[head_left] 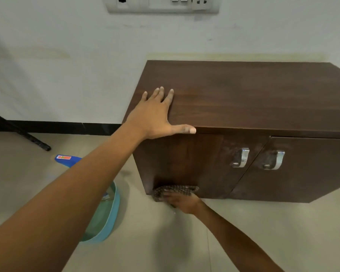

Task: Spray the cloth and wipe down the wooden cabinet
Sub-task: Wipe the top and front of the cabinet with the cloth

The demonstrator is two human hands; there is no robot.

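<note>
Left hand (155, 114) flat, fingers spread, on the wooden cabinet (253, 99) top corner. Right hand (182, 201) presses a checked cloth (173, 190) against the door's bottom edge.

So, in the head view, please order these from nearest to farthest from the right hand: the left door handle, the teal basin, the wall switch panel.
From the right hand:
1. Left door handle, up right.
2. Teal basin, left, on the floor; close to the handle.
3. Switch panel, high on the wall.

Home room — wooden cabinet (243, 99), switchboard (162, 4), tiled floor (165, 242).
</note>
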